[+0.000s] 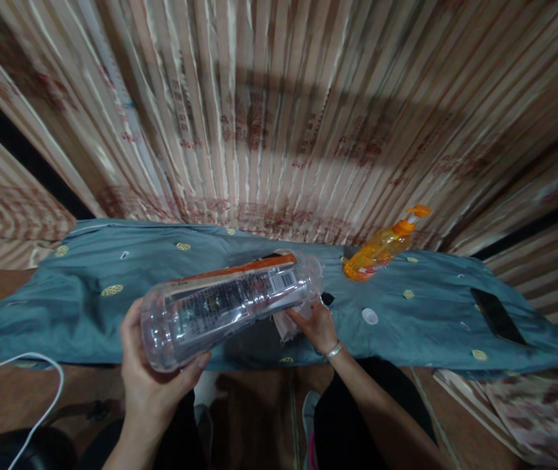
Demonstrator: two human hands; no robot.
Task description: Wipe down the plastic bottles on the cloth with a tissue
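Note:
A large clear plastic bottle (224, 307) with a printed label and barcode lies tilted across the middle of the view, its base toward me on the left. My left hand (154, 372) wraps round that base end, thumb along the lower side. Close under the bottle's far right end is my right hand (318, 326), wearing a bracelet on the wrist. A pale, crumpled cloth or tissue (286, 326) shows at its fingers, which are partly hidden behind the bottle. To the right, on the cover, lie a round white cap (369, 316) and a small black piece (327, 298).
An orange pump bottle (379, 251) stands on the teal patterned cover (435, 294). A dark phone (498, 316) lies at the right. Striped curtains (279, 117) hang behind. At lower left runs a white cable (56, 385).

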